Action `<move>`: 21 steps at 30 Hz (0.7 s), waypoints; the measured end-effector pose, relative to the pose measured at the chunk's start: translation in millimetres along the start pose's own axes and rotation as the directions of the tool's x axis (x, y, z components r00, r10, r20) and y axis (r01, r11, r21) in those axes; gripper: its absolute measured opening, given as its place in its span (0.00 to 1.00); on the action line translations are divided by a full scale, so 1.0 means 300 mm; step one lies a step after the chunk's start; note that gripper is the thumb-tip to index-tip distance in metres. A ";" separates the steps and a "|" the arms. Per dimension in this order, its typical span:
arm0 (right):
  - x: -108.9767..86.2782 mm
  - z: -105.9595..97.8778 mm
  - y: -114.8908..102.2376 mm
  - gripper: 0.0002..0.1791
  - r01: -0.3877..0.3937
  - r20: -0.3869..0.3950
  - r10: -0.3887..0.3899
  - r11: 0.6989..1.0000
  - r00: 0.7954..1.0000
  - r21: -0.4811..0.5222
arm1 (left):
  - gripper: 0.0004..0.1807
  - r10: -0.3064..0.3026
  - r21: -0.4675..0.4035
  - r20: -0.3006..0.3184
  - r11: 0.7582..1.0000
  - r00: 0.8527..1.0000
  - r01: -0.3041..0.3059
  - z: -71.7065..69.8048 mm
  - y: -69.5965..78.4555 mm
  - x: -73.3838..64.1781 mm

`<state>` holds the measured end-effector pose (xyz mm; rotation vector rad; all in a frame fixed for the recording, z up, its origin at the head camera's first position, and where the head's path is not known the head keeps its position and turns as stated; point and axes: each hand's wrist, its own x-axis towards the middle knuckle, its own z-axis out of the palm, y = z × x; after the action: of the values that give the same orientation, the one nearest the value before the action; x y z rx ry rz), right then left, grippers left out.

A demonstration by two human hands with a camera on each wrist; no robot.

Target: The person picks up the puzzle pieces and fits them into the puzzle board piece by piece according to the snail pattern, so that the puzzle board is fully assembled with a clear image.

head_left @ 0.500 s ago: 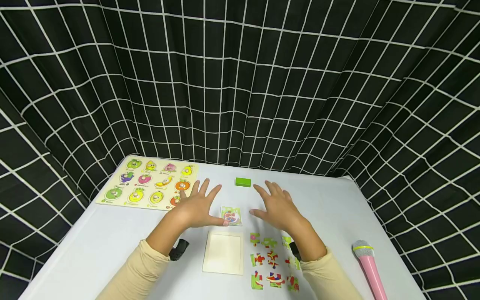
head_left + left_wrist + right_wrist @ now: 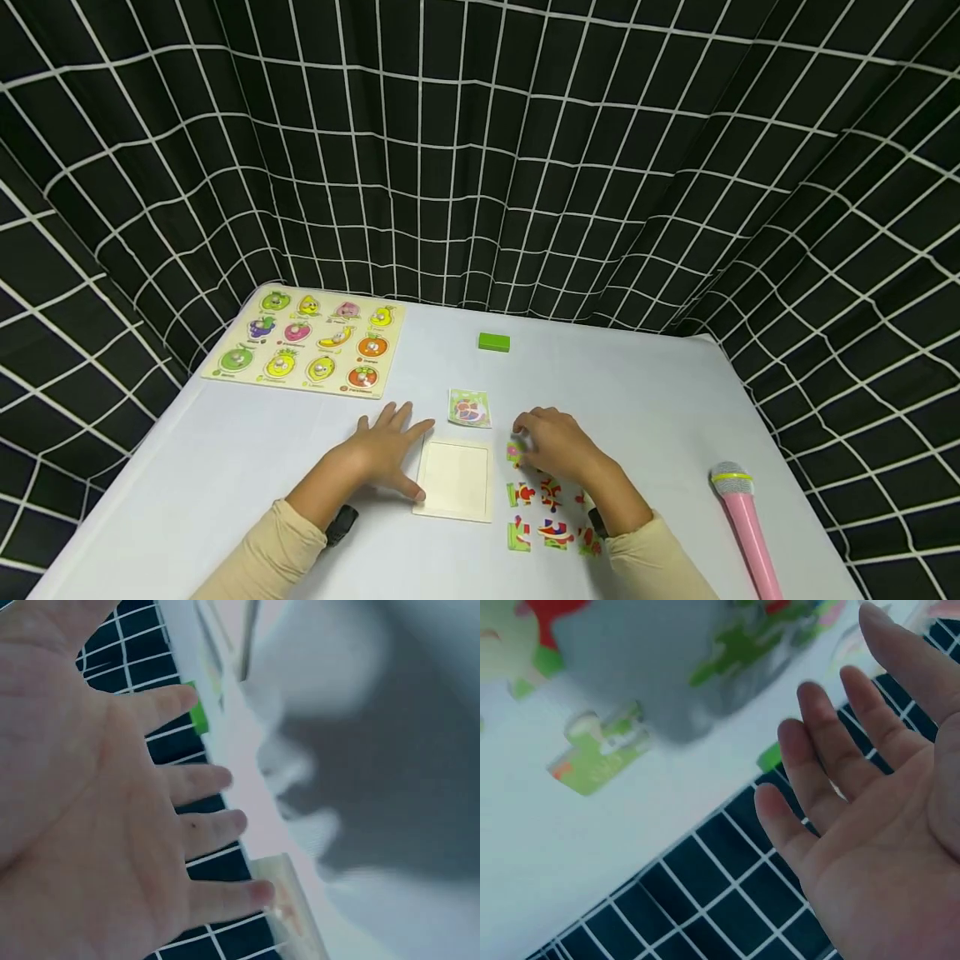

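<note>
In the head view, my left hand (image 2: 378, 458) is at the left side of a pale square puzzle tray (image 2: 453, 479), fingers spread and thumb tip at the tray's edge. The left wrist view shows that palm bare, with its fingers straight. Loose jigsaw pieces (image 2: 556, 533) in green, red and blue lie in rows right of the tray. Over the top row hovers my right hand (image 2: 561, 448), fingers gently bent, partly hiding some pieces. From the right wrist, no piece shows between its fingers, and a green piece (image 2: 600, 750) lies on the table beyond.
Above the tray lies a small picture card (image 2: 470, 408), with a green block (image 2: 494, 342) farther back. A fruit peg puzzle board (image 2: 303, 340) occupies the back left. On the right is a pink toy microphone (image 2: 742, 517). Black grid curtains rise behind the table.
Both hands have come nearer the body: the left from beside the picture card to the tray's left edge, the right down over the top row of pieces. The head view has tilted slightly.
</note>
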<state>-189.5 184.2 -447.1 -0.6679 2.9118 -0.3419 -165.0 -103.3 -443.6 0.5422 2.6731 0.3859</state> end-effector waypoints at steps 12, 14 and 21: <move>-0.005 0.035 0.012 0.18 -0.012 0.029 0.013 1.000 0.999 -0.028 | 0.54 0.056 0.012 -0.015 0.998 0.998 -0.056 0.061 -0.009 -0.014; -0.005 0.038 0.012 0.17 -0.007 0.022 0.007 0.999 1.000 -0.033 | 0.54 0.058 0.015 -0.015 0.998 0.998 -0.058 0.061 -0.008 -0.017; -0.006 0.043 0.003 0.15 -0.009 0.016 0.009 0.999 1.000 -0.038 | 0.55 0.058 0.011 -0.009 0.998 0.998 -0.058 0.062 -0.010 -0.021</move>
<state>-186.1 183.5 -459.6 -0.6594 2.9120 -0.2791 -152.8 -105.1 -459.1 0.6243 2.6742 0.3914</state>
